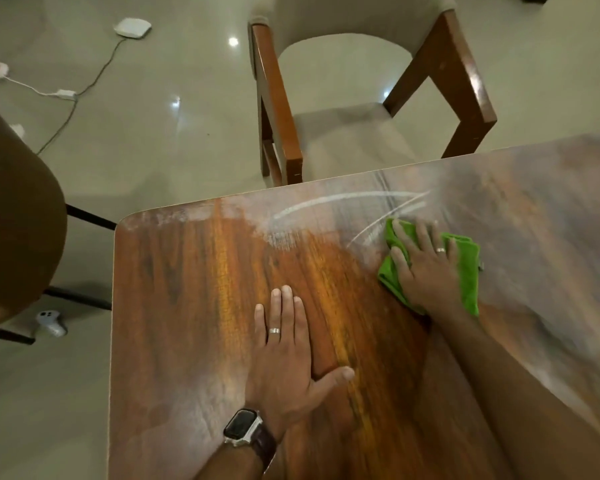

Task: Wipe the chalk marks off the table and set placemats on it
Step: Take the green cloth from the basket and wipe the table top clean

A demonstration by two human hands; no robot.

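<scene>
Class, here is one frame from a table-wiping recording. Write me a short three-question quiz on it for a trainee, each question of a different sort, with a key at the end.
1. True or false: the left hand holds the green cloth.
2. Multiple choice: the curved chalk marks lie (A) near the table's far edge, by the chair; (B) under the left hand; (C) on the floor.
3. Fill in: the right hand presses the cloth flat on the ____.

Key
1. False: the left hand lies flat on bare wood, and the cloth is under the right hand.
2. A.
3. table.
</scene>
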